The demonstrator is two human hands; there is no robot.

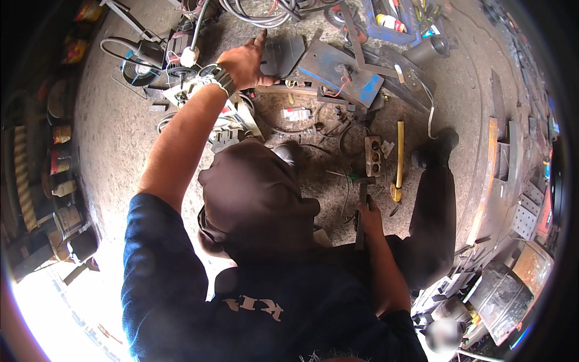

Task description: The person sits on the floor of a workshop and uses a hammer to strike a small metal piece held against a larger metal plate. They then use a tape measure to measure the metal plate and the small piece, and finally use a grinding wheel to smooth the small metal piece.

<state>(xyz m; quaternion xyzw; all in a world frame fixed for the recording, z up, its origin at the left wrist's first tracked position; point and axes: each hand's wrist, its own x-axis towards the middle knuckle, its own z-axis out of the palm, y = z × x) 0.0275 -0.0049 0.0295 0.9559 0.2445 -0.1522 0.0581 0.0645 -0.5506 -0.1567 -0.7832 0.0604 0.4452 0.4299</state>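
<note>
I have the left hand [244,65] at the left edge of a dark metal plate [283,54], thumb and forefinger spread wide against it; the other fingers are hidden, so I can't tell whether they grip underneath. My right hand [371,218] is closed around the handle of a hammer [363,192], to the right of the plate and nearer the body. Just right of the plate I see a slanted metal panel [341,72] with blue paint marks, and farther right beyond it a blue crate [415,31]. A coiled cable [259,15] lies just beyond the plate. Nearer me and right of it, a socket block [373,155] sits on the floor [461,96] beside a yellow strip [400,148].
</note>
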